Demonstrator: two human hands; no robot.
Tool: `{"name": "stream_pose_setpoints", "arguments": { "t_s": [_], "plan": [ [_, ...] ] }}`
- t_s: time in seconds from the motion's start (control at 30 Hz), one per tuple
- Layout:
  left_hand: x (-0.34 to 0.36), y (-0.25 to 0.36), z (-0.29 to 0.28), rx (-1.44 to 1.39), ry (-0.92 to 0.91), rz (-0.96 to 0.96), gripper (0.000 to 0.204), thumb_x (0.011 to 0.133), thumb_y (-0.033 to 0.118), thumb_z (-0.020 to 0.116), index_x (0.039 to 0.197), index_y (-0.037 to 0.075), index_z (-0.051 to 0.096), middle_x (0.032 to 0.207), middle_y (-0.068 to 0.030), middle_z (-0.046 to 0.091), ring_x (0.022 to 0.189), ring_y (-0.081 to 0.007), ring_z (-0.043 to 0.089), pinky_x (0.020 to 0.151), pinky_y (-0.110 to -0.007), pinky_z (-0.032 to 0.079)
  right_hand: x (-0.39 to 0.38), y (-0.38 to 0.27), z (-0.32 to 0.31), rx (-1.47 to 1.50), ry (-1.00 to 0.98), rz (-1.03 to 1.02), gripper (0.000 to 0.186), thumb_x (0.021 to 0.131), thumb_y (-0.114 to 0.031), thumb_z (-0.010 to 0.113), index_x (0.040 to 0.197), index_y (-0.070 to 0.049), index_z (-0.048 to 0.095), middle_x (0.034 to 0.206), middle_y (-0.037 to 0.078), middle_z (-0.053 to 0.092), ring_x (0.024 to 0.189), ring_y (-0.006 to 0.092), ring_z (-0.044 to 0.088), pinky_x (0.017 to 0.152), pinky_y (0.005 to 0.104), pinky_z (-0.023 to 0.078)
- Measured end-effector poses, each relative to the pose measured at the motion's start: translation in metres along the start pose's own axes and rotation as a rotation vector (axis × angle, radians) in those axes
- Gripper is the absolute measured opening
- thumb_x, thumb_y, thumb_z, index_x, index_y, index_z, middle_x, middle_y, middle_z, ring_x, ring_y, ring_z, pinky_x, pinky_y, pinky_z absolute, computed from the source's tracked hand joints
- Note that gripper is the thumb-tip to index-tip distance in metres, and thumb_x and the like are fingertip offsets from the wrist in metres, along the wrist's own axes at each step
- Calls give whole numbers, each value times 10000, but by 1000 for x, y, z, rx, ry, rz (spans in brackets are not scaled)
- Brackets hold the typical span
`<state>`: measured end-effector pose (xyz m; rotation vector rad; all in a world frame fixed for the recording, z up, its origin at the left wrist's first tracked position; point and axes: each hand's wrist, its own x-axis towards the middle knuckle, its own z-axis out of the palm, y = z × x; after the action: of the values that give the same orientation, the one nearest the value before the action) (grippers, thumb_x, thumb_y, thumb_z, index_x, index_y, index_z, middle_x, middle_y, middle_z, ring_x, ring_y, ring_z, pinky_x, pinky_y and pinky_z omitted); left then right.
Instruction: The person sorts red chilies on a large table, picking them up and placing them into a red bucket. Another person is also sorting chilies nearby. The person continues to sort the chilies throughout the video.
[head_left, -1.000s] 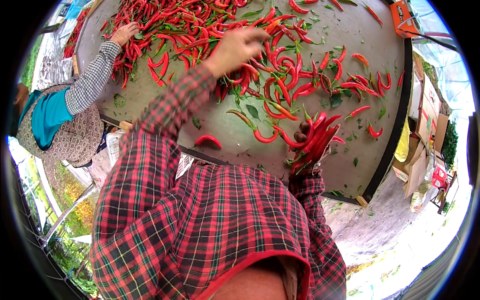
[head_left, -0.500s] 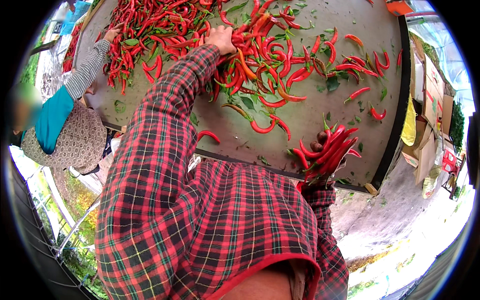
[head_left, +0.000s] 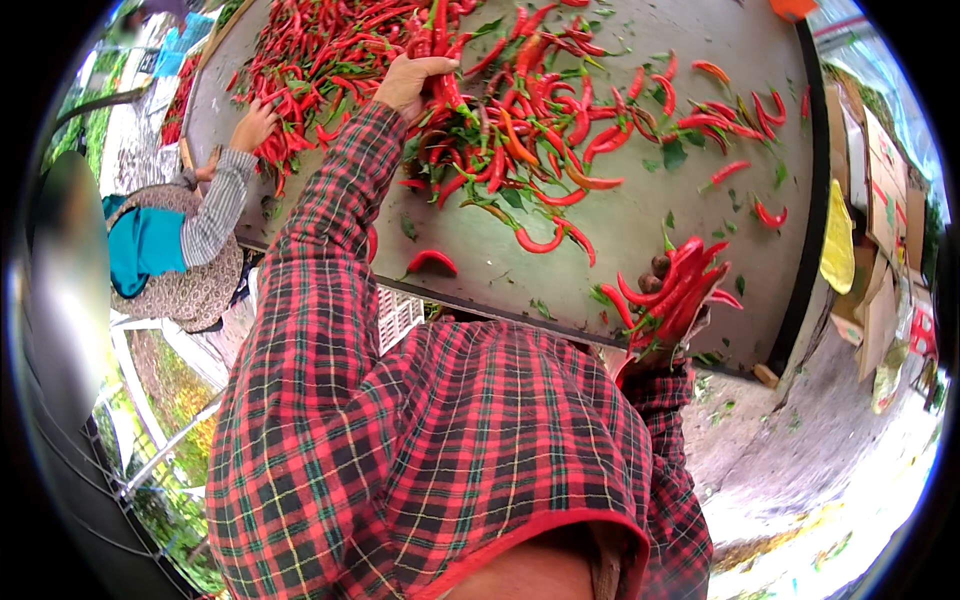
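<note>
Toward the far middle of the table, my left hand (head_left: 405,84) is closed around a few red chili peppers (head_left: 438,38), its thumb lying across them; its other fingers are mostly hidden. Loose chili peppers (head_left: 520,145) with green stems and leaves spread to the right of that hand. Close to the near edge, on the right, my right hand grips an upright bunch of red chili peppers (head_left: 685,285), which covers most of its fingers. Two small brown round things (head_left: 652,277) show beside the bunch.
A grey table (head_left: 470,265) with a dark raised right rim carries a large chili pile (head_left: 320,60) at the far left. A co-worker's hand (head_left: 255,126) touches that pile. Cardboard boxes (head_left: 880,190) and a yellow bag (head_left: 837,240) stand beyond the right rim. A white crate (head_left: 400,318) shows below the near edge.
My left hand has shifted slightly left, and peppers now stand up past its thumb. The right hand keeps its bunch. The co-worker's hand has come nearer, and the whole view has shifted a little.
</note>
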<state>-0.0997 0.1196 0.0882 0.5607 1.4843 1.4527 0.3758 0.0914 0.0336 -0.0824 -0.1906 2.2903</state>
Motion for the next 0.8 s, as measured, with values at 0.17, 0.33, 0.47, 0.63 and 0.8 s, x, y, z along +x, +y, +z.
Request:
{"name": "stream_pose_setpoints", "arguments": {
  "t_s": [0.17, 0.33, 0.47, 0.63, 0.8],
  "plan": [
    [-58, -55, 110, -220, -236, -281, 220, 814, 40, 630, 1019, -32, 605, 860, -85, 650, 780, -186, 640, 715, -320, 535, -43, -10, -58, 11, 296, -220, 768, 788, -469, 686, 1395, -108, 383, 1332, 152, 487, 1129, 316, 531, 913, 527, 473],
    [-168, -135, 273, -121, -754, -550, 383, 724, 13, 651, 1093, -17, 555, 923, -79, 624, 863, -193, 615, 791, -323, 503, -168, -30, -89, -56, 534, -489, 750, 801, -478, 664, 1394, -112, 386, 1336, 134, 490, 1145, 311, 526, 930, 512, 465],
    [-273, -169, 381, 69, -1044, -851, 372, 701, -44, 683, 1058, 9, 593, 975, -37, 632, 884, -138, 600, 828, -290, 467, -295, -26, -94, -71, 736, -679, 737, 811, -486, 647, 1393, -115, 388, 1339, 119, 493, 1157, 308, 521, 943, 500, 458],
    [-324, -251, 439, 228, -1287, -892, 477, 719, 23, 695, 1165, -5, 528, 985, -69, 627, 875, -166, 605, 796, -305, 492, -405, -8, -106, -85, 989, -750, 720, 824, -495, 625, 1391, -119, 391, 1342, 101, 495, 1172, 303, 515, 960, 485, 449],
    [-343, -308, 469, 778, -1269, -195, 732, 674, 171, 772, 1292, -21, 430, 1176, -175, 571, 1098, -294, 562, 976, -340, 422, -454, -37, -141, -98, 1226, -393, 677, 829, -474, 624, 1388, -161, 405, 1346, 90, 493, 1184, 311, 506, 991, 477, 431]
  ]
}}
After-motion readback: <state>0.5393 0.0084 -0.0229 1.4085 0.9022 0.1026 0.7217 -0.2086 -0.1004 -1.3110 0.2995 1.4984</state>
